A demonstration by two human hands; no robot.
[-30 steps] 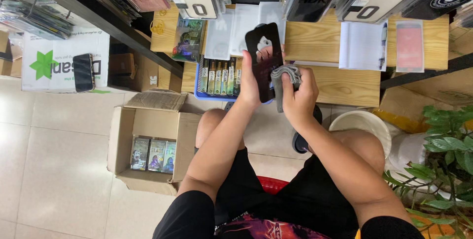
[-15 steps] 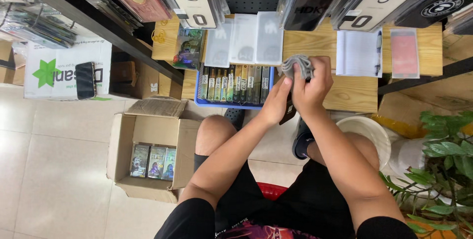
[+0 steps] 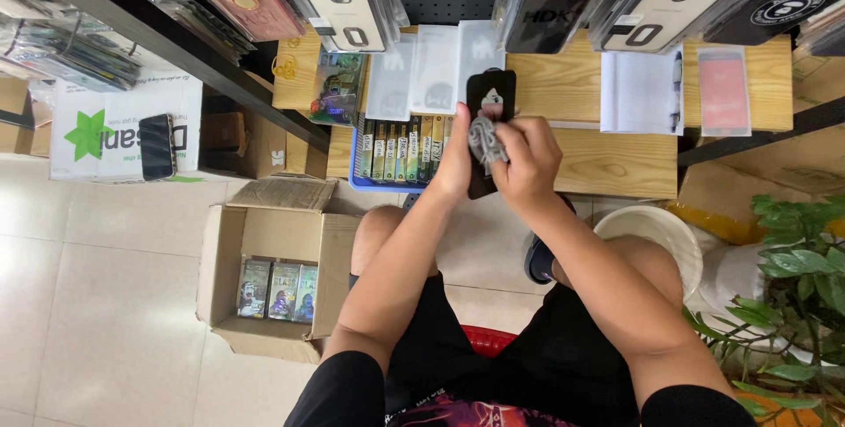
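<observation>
The left hand [image 3: 458, 158] grips a black phone [image 3: 489, 97] upright above the wooden worktop [image 3: 607, 158]; the right hand [image 3: 528, 163] has its fingers clenched on a grey cloth [image 3: 484, 141] pressed against the phone.

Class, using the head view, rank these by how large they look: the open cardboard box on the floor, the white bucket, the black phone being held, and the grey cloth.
1. Cardboard box, largest.
2. White bucket, partly hidden by a leg, so its full size is unsure.
3. Black phone, held in the left hand.
4. Grey cloth, bunched in the right hand, smallest.
</observation>
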